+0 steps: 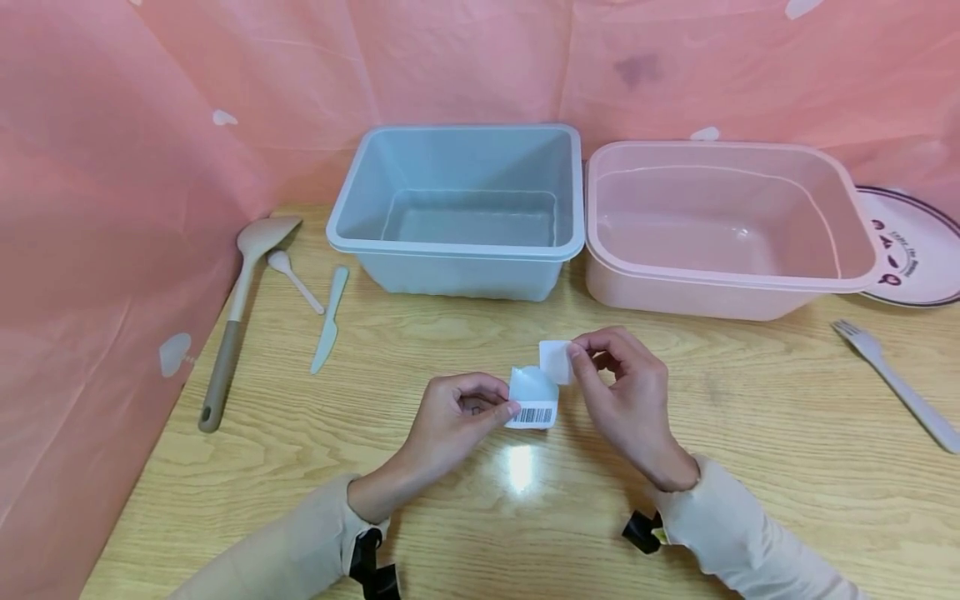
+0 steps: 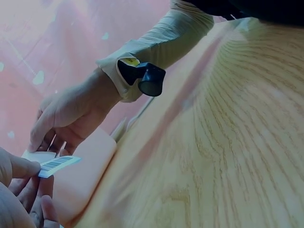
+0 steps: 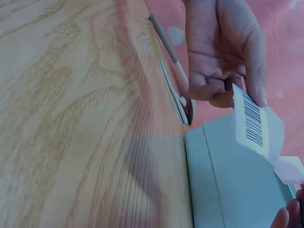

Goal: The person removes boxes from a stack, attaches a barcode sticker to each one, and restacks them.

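Note:
Above the wooden table [image 1: 750, 433], my left hand [image 1: 504, 406] pinches a small white label with a barcode [image 1: 534, 406] by its left edge. My right hand [image 1: 577, 354] pinches a small white square piece [image 1: 556, 361] at the label's upper right, which seems to be peeling off it. In the left wrist view the barcode label [image 2: 58, 164] shows between my left thumb and the right hand [image 2: 71, 118]. In the right wrist view the left hand [image 3: 223, 52] holds the barcode label [image 3: 254, 121], with the white piece [image 3: 289, 168] hanging off it.
A blue tub [image 1: 457, 250] and a pink tub [image 1: 720, 283] stand empty at the back by the pink curtain. A large spoon [image 1: 236, 312], small spoon [image 1: 294, 281] and plastic knife [image 1: 330, 321] lie at left. A fork [image 1: 896, 383] and plate [image 1: 918, 250] lie at right.

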Demonstrator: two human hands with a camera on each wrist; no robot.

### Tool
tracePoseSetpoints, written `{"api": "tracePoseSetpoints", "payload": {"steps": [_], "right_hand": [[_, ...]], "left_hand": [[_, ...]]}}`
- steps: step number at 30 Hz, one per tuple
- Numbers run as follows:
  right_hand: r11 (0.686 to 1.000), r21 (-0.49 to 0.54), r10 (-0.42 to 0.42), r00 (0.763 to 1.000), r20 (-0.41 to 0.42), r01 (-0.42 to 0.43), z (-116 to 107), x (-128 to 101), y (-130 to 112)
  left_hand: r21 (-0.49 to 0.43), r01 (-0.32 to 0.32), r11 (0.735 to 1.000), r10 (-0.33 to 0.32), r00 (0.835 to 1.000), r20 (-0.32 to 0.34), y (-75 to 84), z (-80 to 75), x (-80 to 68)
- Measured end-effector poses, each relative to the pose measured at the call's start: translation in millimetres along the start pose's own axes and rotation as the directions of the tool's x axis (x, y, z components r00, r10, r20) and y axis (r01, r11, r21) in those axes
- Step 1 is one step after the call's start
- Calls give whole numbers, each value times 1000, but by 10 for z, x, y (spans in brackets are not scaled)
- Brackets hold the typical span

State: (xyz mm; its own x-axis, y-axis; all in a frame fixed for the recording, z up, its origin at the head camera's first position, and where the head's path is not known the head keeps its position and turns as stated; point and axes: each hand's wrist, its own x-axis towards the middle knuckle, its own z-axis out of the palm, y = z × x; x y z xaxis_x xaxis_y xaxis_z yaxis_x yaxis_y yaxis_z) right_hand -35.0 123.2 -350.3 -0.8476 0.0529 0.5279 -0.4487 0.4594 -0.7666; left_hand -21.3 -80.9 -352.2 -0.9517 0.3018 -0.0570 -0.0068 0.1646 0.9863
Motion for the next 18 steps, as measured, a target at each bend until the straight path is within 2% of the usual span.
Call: {"api": "tracePoseSetpoints", "payload": {"steps": [9, 13, 18], "right_hand": [[998, -19, 54, 998, -27, -54, -68, 6, 36], [996, -15, 82, 996, -20, -82, -79, 5, 35], [996, -4, 90, 996, -7, -90, -61, -5, 19]], "left_hand": [[-42, 67, 997, -65, 997, 43, -101, 7, 14], [10, 92, 996, -93, 994, 51, -158, 11, 37], [145, 87, 986, -93, 995, 33, -272, 4, 73]]}}
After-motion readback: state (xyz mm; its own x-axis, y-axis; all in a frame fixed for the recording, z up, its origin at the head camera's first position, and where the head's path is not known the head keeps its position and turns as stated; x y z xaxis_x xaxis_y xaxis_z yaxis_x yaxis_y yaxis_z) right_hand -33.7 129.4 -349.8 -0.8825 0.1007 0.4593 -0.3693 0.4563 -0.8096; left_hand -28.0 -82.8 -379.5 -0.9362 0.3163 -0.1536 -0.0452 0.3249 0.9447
